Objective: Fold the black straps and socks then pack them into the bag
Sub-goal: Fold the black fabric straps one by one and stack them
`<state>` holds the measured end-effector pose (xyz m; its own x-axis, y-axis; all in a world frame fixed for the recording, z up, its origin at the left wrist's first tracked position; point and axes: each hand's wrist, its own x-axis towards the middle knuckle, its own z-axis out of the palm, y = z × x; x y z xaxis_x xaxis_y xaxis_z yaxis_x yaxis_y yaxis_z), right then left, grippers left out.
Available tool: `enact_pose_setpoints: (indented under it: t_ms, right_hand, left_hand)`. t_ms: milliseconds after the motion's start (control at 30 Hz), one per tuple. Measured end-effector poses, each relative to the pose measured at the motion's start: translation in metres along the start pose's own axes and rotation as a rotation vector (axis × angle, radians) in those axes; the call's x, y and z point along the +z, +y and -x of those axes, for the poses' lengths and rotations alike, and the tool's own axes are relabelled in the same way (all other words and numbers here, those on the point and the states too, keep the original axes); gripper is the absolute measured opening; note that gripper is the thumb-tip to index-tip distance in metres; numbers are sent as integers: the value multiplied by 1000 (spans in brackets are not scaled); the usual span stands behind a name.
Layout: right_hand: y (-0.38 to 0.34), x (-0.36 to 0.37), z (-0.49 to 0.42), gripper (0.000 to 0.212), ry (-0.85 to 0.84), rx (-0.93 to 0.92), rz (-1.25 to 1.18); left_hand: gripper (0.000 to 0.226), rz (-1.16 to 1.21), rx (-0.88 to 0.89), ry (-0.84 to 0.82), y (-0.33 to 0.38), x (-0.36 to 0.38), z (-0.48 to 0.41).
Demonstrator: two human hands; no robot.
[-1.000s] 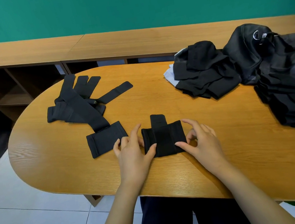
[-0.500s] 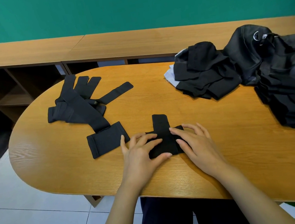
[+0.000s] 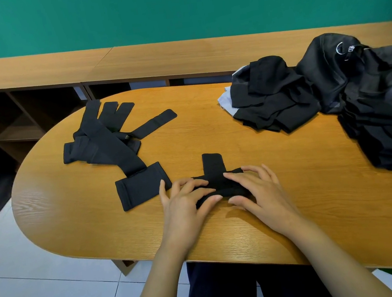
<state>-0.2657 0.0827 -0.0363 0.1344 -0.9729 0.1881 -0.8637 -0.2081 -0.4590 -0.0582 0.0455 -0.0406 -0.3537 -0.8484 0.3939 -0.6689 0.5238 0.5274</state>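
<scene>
Now both hands rest on one folded strap [image 3: 220, 185] at the near middle of the table [image 3: 72, 206]. The left hand [image 3: 184, 200] lays its fingers over the left part of this bundle with the thumb at the near edge, so it seems to pinch the cloth. The right hand [image 3: 258, 190] holds the right part in the same way, with its fingers arched and a little spread.

The bundle lies directly under and between the hands, and its long axis runs from left to right. One short tab [image 3: 213, 163] sticks out on the far side, away from the person. This tab is probably the next part to fold in, and both hands are equally near to it.

Just beside the left hand lies a flat strap piece [image 3: 142, 188], which joins the loose straps [image 3: 103, 138] farther left. The socks [image 3: 276, 101] and the bag [image 3: 371, 98] are at the far right, well apart from the hands, so the right hand is nearer to them. The bag lies crumpled, its opening does not show, and what is inside it cannot be told.
</scene>
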Motion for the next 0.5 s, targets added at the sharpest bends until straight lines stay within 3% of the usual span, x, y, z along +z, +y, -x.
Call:
enact_pose_setpoints:
  t_ms: [133, 333, 500]
  right_hand:
    - [1, 3, 0, 64, 48, -58, 27]
    - [6, 5, -1, 38, 122, -107, 4]
    - [5, 4, -1, 31, 143, -111, -37]
  left_hand:
    - [52, 20, 15, 18, -1, 1, 1]
    - [58, 42, 39, 14, 0, 3, 0]
    - [54, 44, 45, -1, 2, 1, 1]
